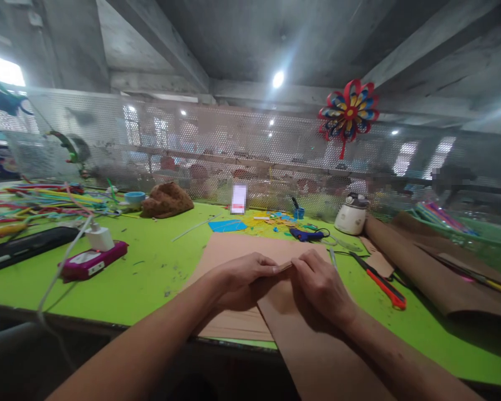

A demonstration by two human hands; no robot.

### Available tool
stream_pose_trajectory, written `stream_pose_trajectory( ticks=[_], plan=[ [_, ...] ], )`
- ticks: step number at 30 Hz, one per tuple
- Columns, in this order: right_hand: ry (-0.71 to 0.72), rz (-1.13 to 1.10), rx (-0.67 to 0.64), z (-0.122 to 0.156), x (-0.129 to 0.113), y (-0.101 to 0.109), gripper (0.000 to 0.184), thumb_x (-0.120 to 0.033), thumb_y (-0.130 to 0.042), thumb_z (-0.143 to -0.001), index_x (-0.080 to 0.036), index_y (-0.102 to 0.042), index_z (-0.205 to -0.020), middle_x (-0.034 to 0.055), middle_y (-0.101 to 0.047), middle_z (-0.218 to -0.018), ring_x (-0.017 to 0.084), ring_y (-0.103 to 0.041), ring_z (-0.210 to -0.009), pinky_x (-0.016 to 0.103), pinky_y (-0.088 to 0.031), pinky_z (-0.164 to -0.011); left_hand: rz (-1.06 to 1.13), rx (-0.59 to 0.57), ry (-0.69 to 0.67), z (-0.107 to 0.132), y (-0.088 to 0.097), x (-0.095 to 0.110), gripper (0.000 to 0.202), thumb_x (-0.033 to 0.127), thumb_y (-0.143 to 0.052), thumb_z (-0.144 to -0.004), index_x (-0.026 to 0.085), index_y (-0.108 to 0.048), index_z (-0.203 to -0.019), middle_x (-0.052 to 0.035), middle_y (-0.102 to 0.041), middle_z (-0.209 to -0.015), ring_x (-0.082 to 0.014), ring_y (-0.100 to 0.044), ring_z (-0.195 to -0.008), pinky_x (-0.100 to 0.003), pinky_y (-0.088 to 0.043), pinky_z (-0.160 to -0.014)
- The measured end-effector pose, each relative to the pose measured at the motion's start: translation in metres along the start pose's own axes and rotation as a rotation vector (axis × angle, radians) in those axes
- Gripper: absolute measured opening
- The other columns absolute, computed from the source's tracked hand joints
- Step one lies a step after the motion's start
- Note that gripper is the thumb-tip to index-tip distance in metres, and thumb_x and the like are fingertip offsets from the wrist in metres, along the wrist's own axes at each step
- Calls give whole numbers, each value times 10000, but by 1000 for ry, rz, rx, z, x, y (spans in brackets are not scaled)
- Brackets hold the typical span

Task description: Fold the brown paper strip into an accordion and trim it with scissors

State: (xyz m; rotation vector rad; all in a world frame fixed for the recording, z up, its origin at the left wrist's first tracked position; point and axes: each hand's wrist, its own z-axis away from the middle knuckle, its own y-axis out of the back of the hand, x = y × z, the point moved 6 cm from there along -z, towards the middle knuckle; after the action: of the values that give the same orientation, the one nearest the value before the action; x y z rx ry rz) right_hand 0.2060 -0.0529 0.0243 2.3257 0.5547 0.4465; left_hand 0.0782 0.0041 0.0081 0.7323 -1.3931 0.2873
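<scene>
So, a brown sheet [317, 356] is being held up by both hands, with its top edge over the paper stack [234, 326] and its lower part hung past the near edge of the green table [150, 295]. That top edge is pinched between thumb and fingers of the left hand [244, 275], and pinched just beside that by the bent fingers of the right hand [320, 281]. A bit of edge is left showing between them; whether it's folded or rolled can't be made out. Some of the left fingers are hidden underneath, so how they're set can't be told.

Beyond the stack, a blue card [227, 225], yellow scraps [267, 223] and a glue gun [307, 235] can be seen. Over on the right, a red cutter [384, 288] is laid near a brown roll [430, 278].
</scene>
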Motion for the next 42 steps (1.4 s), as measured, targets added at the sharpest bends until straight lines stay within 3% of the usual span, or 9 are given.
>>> stream_pose_trajectory(
  ticks=[4,9,11,14,17,19,23,32,42],
  plan=[
    [-63,-124,56,-2,1,8,218,-125,-381,-898,-146,-586,-828,87,-516,-817,197,-469,-806,326,-410,-730,165,17,34,-2,-7,-4,335,455,-630,-724,131,-560,-673,-10,-522,-644,-104,-434,-602,-238,-330,-576],
    [-256,-441,93,-5,21,19,192,-192,-498,-831,-179,-595,-995,108,-562,-1012,226,-510,-955,373,-434,-814,120,43,54,0,0,-5,315,432,-631,-726,140,-538,-653,17,-473,-582,-83,-388,-525,-225,-275,-500],
    [-365,-586,7,-11,34,17,269,-222,-526,-789,-177,-593,-1046,106,-588,-1028,229,-539,-950,375,-457,-787,60,35,22,0,4,-4,324,437,-613,-737,133,-540,-651,30,-435,-560,-69,-342,-495,-225,-238,-478],
    [-459,-782,-266,-21,42,2,309,-294,-534,-781,-150,-618,-1041,107,-632,-1010,219,-578,-920,355,-466,-771,-115,24,-16,0,8,-1,328,433,-573,-761,126,-549,-647,43,-392,-541,-65,-306,-490,-224,-218,-474],
    [-425,-860,-515,-22,34,-18,263,-369,-561,-776,-146,-677,-855,66,-668,-825,181,-589,-765,297,-451,-681,-328,24,-46,-1,10,3,305,395,-515,-794,118,-591,-690,31,-443,-571,-75,-344,-525,-218,-252,-500],
    [-474,-928,-573,-16,31,-31,280,-403,-576,-768,-142,-667,-725,23,-622,-627,136,-541,-590,252,-406,-555,-465,45,-49,-1,10,5,292,367,-496,-800,111,-624,-738,13,-509,-612,-87,-386,-555,-214,-275,-514],
    [-628,-1078,-502,-3,35,-39,279,-403,-640,-718,-131,-637,-657,-20,-521,-495,88,-425,-456,221,-304,-443,-669,103,-62,1,9,11,244,277,-485,-797,116,-664,-840,-20,-614,-705,-111,-464,-611,-209,-303,-536],
    [-763,-1270,-364,1,25,-32,198,-338,-685,-670,-146,-672,-717,22,-608,-616,107,-484,-519,222,-327,-461,-790,178,-200,8,5,21,245,246,-464,-841,158,-682,-912,-52,-684,-820,-133,-544,-681,-216,-357,-618],
    [-687,-1170,-264,-4,24,-27,184,-325,-673,-681,-145,-707,-696,31,-618,-659,138,-486,-616,233,-371,-523,-790,205,-284,6,4,22,283,317,-436,-887,183,-670,-972,-73,-682,-910,-162,-575,-758,-243,-379,-682]
  ],
)
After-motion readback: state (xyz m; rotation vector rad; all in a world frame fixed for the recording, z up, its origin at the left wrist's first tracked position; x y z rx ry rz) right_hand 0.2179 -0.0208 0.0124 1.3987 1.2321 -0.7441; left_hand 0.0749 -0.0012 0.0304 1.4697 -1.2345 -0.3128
